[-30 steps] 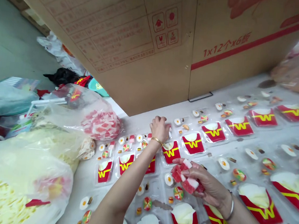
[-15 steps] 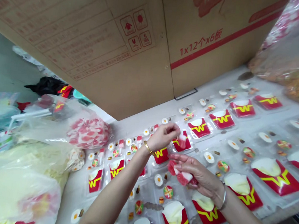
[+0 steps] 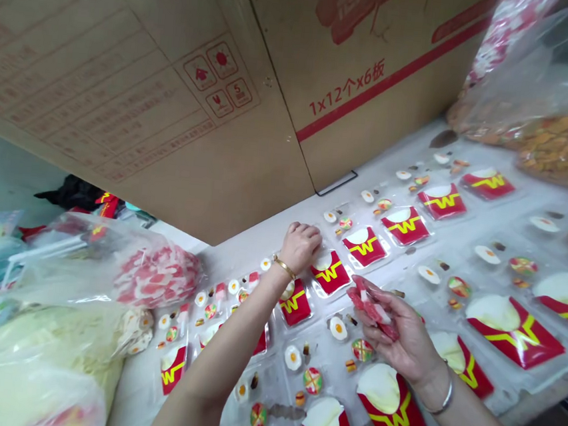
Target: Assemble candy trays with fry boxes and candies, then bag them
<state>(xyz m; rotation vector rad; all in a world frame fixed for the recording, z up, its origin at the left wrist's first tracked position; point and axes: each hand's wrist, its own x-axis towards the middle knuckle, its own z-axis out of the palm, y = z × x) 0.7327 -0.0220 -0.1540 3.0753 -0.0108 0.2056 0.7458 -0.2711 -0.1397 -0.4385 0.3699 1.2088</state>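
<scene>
A pale table [image 3: 232,258] carries rows of clear trays [image 3: 493,279], with a large cardboard box [image 3: 250,149] standing beyond both hands. The left hand [image 3: 301,245] is over the far row, its fingers curled inward; whether they grip anything cannot be told from here. The right hand [image 3: 403,331], nearer and to its right, is half closed around a cluster of red-and-white pieces [image 3: 372,308] resting against its fingers. Red cartons [image 3: 365,246] marked with a yellow W lie in the trays on either side of the right hand, and a small egg piece [image 3: 338,327] sits just left of it. Left of the left hand, a clear bag [image 3: 157,273] bulges with similar red-and-white pieces.
</scene>
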